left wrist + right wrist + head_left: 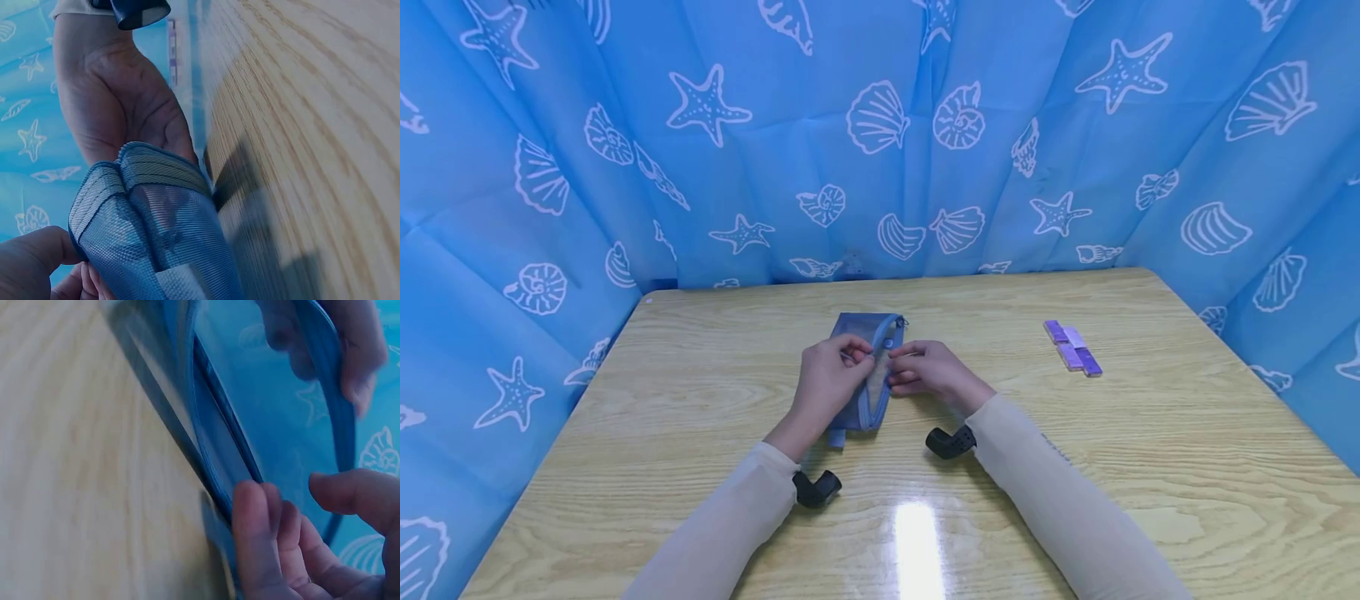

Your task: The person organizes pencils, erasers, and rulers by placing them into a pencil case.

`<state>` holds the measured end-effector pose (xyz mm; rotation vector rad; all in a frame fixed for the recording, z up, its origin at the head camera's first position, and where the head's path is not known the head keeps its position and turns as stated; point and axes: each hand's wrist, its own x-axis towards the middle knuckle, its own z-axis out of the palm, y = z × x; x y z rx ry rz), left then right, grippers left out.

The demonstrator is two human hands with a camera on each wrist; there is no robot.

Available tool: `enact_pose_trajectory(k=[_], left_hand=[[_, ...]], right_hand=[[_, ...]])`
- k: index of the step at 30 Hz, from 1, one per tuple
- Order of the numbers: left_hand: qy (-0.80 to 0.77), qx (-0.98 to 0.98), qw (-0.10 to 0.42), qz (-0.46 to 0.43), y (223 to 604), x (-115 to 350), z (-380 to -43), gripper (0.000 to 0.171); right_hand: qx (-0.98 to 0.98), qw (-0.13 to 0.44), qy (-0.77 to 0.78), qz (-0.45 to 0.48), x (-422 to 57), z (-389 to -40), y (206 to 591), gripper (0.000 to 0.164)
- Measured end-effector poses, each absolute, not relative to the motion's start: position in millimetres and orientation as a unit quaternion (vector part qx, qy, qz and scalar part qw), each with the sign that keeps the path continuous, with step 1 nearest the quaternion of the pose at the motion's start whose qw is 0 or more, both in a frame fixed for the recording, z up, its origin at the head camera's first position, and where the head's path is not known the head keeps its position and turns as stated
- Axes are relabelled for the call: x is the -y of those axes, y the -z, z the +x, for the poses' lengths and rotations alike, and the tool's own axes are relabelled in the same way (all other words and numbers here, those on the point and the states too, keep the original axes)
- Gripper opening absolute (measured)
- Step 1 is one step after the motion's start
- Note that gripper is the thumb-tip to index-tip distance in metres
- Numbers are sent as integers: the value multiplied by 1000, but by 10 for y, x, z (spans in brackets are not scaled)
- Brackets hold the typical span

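A blue mesh zipper pouch (852,414) lies at the middle of the table, its zipped side gaping. My left hand (832,372) pinches one edge of the opening between thumb and fingers. The left wrist view shows the end of the pouch (181,219), with a pale tab. At the opposite edge is my right hand (928,369), its fingers touching the rim. In the right wrist view the right thumb (353,494) stands apart from the fingers, with a gap between them. Inside the opening (219,434) I make out no contents clearly.
Several small purple and lilac blocks (1072,348) lie together on the right of the wooden table (700,358). A blue curtain with shells and starfish (820,142) hangs behind and along both sides. Black cameras sit on both wrists.
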<state>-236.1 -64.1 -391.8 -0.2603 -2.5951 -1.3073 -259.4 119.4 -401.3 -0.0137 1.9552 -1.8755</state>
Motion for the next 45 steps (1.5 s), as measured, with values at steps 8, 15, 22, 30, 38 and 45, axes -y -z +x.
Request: enact_pose_trajectory(k=[8, 15, 22, 30, 38, 45], left_hand=[[454, 881, 111, -80, 3908, 650, -2361, 8], [455, 880, 113, -80, 3910, 651, -2364, 8], [458, 879, 112, -79, 3922, 662, -2366, 8], [461, 877, 108, -80, 3922, 671, -2359, 7], [462, 876, 110, -82, 3922, 685, -2364, 7], [462, 876, 111, -80, 3931, 692, -2373, 7]], right_hand=[[-755, 167, 633, -30, -1476, -2692, 3909, 42], [-778, 135, 613, 11, -1901, -2772, 3777, 46], [-804, 74, 588, 53, -2349, -2812, 3642, 49], [-910, -55, 393, 120, -2719, -2801, 3688, 44], [-943, -87, 285, 148, -2890, -2840, 3805, 42], [-952, -97, 249, 146, -2935, -2835, 3905, 32]])
